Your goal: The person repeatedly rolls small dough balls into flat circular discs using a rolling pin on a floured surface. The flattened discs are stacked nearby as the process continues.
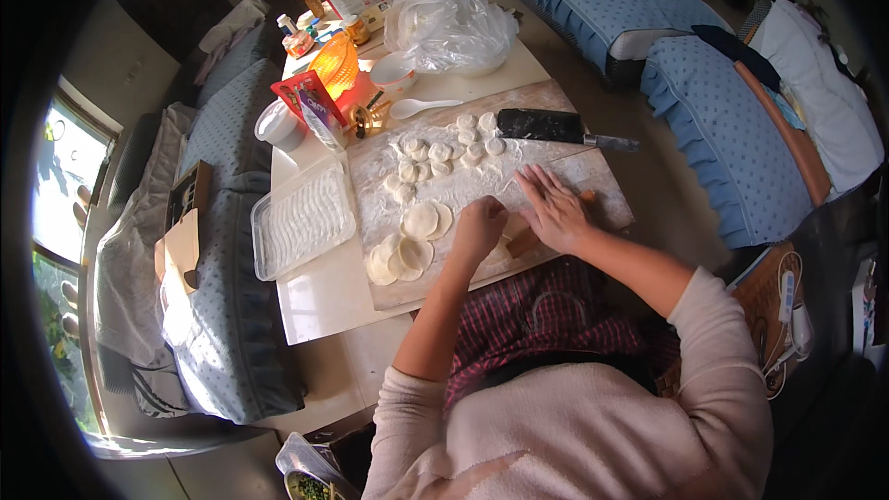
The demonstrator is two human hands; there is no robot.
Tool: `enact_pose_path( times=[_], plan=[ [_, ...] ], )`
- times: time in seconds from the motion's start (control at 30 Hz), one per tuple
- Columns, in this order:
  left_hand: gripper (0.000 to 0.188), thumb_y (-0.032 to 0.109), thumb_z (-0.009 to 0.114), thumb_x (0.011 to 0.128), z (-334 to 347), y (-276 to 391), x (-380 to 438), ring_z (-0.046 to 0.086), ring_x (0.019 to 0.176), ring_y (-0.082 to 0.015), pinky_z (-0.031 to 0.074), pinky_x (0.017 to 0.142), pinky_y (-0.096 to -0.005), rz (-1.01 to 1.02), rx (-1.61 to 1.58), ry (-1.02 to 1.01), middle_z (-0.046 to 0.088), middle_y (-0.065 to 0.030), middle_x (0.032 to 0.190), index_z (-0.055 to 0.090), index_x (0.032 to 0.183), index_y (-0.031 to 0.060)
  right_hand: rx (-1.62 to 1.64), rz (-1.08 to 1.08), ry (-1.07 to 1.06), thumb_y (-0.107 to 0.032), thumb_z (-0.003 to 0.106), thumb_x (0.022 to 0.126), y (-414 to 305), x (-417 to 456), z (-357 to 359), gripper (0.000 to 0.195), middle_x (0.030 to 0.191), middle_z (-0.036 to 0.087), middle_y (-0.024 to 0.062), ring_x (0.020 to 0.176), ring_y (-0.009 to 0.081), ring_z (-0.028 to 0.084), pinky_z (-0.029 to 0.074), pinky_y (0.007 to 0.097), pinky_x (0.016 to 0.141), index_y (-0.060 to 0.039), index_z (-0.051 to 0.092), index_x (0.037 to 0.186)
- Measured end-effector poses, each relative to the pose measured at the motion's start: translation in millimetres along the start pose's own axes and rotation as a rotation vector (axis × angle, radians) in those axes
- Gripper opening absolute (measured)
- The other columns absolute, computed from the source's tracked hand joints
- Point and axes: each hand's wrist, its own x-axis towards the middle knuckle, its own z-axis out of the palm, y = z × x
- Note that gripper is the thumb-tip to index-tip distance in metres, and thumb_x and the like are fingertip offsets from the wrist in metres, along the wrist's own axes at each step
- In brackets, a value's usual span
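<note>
My right hand lies flat with its fingers stretched out over a wooden rolling pin. The pin's ends show on either side of the palm. My left hand is curled just left of it, its fingertips hidden from view. Between the hands is a pale patch that may be dough. Flattened round dough wrappers overlap in a pile at the floury wooden board's near left, with more wrappers just beyond. Small dough pieces are scattered farther back. A black-bladed cleaver rests at the board's far right, its handle overhanging.
A clear plastic tray with a whitish ridged surface sits left of the board. Behind stand a white tub, a bowl, a white spoon, an orange basket and a plastic bag. Blue-covered sofas flank the table.
</note>
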Motion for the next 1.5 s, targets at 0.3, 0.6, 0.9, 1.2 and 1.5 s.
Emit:
enact_pose_path(
  times=[0.3,0.6,0.9,1.2,1.5],
  plan=[
    [0.022,0.017,0.069,0.088,20,19,9,0.069,0.068,-0.0178,0.054,0.065,-0.0334,-0.021,0.212,0.013,0.072,-0.0144,0.079,0.073,0.099,-0.0009,0.045,0.099,0.186,-0.03,0.055,0.099,10,46,7,0.071,0.16,0.031,0.0236,0.151,0.0371,0.024,0.016,0.047,0.125,-0.0087,0.022,0.158],
    [0.026,0.024,0.069,0.087,21,11,-8,0.07,0.065,-0.0206,0.054,0.064,-0.0344,0.0,0.102,0.138,0.073,-0.0146,0.073,0.076,0.089,-0.0006,-0.037,0.041,0.091,-0.028,0.056,0.097,1,18,8,0.073,0.158,0.034,0.0254,0.15,0.0386,0.028,0.019,0.0473,0.124,-0.0095,0.02,0.159],
    [0.022,0.023,0.068,0.083,12,5,-10,0.071,0.073,-0.037,0.055,0.069,-0.0434,-0.065,0.034,0.114,0.072,-0.0198,0.082,0.075,0.091,0.0032,-0.018,0.052,0.046,-0.029,0.056,0.098,2,-3,4,0.071,0.156,0.037,0.0255,0.149,0.0383,0.03,0.02,0.0475,0.124,-0.0082,0.023,0.157],
    [0.027,0.025,0.067,0.089,16,18,9,0.072,0.069,-0.0297,0.055,0.067,-0.0391,-0.038,0.333,0.021,0.072,-0.0183,0.079,0.074,0.093,-0.0004,0.027,0.09,0.197,-0.027,0.055,0.098,12,42,4,0.07,0.159,0.031,0.0252,0.151,0.0376,0.025,0.019,0.0466,0.124,-0.0076,0.024,0.157],
    [0.024,0.024,0.068,0.087,18,10,-15,0.072,0.072,-0.0286,0.055,0.068,-0.0385,-0.051,0.213,0.161,0.073,-0.0175,0.082,0.075,0.093,0.0022,-0.015,0.046,0.12,-0.025,0.054,0.099,-1,24,4,0.07,0.159,0.031,0.0268,0.15,0.0377,0.027,0.02,0.0465,0.124,-0.0064,0.021,0.158]
  ],
)
